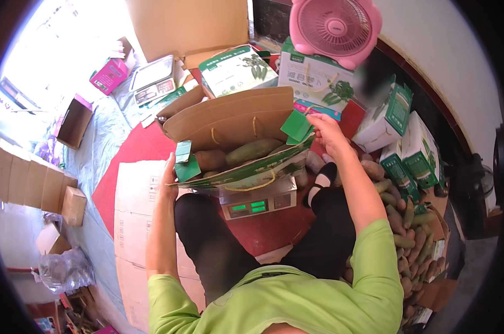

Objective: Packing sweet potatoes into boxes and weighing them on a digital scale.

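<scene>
An open-topped cardboard carton (230,117) with a printed green-and-white front stands on a digital scale (258,207) between my knees. Inside it lie several long brown-green root vegetables (255,151). My left hand (167,177) grips the carton's left end, beside a folded green flap (187,162); some of its fingers are hidden. At the right end, the fingers of my right hand (327,133) pinch the corner by another green flap (297,127). Yellow cord handles (255,127) hang on the carton's walls. The scale's display is lit green.
A heap of loose root vegetables (410,239) lies to my right. Printed cartons (238,69) stand behind and at the right (385,117), with a pink fan (336,28) on one. Flat cardboard (132,234) covers the floor at left, near a small brown box (74,206).
</scene>
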A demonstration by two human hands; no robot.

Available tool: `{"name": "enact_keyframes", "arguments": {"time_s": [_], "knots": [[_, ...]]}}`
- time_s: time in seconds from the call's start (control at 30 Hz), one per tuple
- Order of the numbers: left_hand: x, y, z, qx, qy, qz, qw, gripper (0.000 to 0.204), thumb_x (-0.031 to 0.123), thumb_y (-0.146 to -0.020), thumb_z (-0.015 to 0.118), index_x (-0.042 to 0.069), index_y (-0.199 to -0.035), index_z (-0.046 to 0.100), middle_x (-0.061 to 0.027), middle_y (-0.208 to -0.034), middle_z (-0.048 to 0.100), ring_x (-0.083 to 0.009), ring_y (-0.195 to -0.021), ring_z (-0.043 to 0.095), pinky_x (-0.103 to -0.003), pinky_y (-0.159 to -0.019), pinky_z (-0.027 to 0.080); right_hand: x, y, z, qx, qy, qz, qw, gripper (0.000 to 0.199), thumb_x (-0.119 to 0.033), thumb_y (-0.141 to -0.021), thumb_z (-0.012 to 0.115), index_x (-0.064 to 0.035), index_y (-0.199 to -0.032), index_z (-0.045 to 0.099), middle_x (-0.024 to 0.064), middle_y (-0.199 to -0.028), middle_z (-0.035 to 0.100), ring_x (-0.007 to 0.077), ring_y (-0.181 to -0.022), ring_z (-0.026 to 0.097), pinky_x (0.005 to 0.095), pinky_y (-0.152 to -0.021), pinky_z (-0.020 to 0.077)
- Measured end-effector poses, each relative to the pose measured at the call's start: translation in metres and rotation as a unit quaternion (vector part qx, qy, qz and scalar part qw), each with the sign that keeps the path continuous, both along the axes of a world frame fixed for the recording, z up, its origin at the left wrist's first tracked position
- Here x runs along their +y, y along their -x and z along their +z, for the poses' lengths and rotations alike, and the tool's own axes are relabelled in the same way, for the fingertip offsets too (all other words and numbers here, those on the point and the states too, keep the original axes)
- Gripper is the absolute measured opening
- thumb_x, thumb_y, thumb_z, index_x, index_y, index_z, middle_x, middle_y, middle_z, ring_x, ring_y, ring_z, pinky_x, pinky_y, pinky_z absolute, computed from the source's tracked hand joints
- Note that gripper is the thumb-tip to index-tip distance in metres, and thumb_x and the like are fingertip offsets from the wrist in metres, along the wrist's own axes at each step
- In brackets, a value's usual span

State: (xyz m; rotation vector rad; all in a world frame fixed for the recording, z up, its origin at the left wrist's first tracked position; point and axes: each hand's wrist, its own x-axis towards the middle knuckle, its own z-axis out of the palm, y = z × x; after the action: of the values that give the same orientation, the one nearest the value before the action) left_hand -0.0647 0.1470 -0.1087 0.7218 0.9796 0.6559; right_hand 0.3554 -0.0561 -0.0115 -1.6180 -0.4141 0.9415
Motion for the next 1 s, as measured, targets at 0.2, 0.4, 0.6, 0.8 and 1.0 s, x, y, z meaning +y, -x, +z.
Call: {"name": "enact_keyframes", "arguments": {"time_s": [0.2,0.4,0.6,0.8,1.0], "knots": [[-0.006,0.033,0.060,-0.029,-0.096,0.115,0.988,0.052,0.052,-0.091,0.055,0.014,-0.126,0.053,-0.0111,-0.109,0.064,-0.0187,-0.100,0.057,-0.033,-0.089,0.042,0.037,0.031,0.044,-0.078,-0.056,0.063,0.993,0.031,-0.034,-0.085,0.069,-0.0112,-0.104,0.059,-0.0061,-0.076,0.052,0.0028,-0.064,0.046,0.0190,-0.055,0.0380],[-0.021,0.131,0.100,-0.074,-0.199,0.148,0.966,0.050,0.049,-0.096,0.047,0.011,-0.128,0.050,-0.0095,-0.112,0.064,-0.0210,-0.101,0.062,-0.035,-0.090,0.048,0.085,0.110,0.089,-0.112,-0.101,0.171,0.974,0.047,-0.035,-0.083,0.068,-0.0065,-0.118,0.055,0.0016,-0.095,0.060,0.0085,-0.079,0.051,0.0220,-0.061,0.0401],[-0.085,0.255,0.104,-0.045,-0.227,0.260,0.938,0.048,0.045,-0.098,0.044,0.008,-0.129,0.047,-0.0081,-0.116,0.060,-0.0204,-0.103,0.061,-0.033,-0.087,0.051,0.121,0.213,0.056,-0.027,-0.122,0.293,0.948,0.053,-0.024,-0.078,0.075,0.0049,-0.117,0.052,0.0168,-0.112,0.060,0.0210,-0.102,0.058,0.0323,-0.088,0.0480],[-0.184,0.361,0.071,0.071,-0.135,0.379,0.913,0.064,0.055,-0.093,0.050,0.007,-0.135,0.043,-0.0076,-0.120,0.056,-0.0205,-0.106,0.058,-0.034,-0.091,0.048,0.126,0.331,-0.020,-0.027,-0.002,0.415,0.910,0.063,-0.029,-0.073,0.077,-0.0031,-0.121,0.046,0.0123,-0.103,0.058,0.0173,-0.089,0.057,0.0318,-0.066,0.0489],[-0.328,0.491,0.001,0.158,-0.055,0.482,0.860,0.084,0.062,-0.087,0.053,0.006,-0.145,0.028,-0.0093,-0.136,0.045,-0.0266,-0.121,0.049,-0.042,-0.100,0.042,0.070,0.441,-0.059,0.006,0.130,0.558,0.820,0.076,-0.033,-0.068,0.078,-0.0045,-0.127,0.041,0.0150,-0.107,0.056,0.0222,-0.080,0.055,0.0342,-0.053,0.0451]]}}
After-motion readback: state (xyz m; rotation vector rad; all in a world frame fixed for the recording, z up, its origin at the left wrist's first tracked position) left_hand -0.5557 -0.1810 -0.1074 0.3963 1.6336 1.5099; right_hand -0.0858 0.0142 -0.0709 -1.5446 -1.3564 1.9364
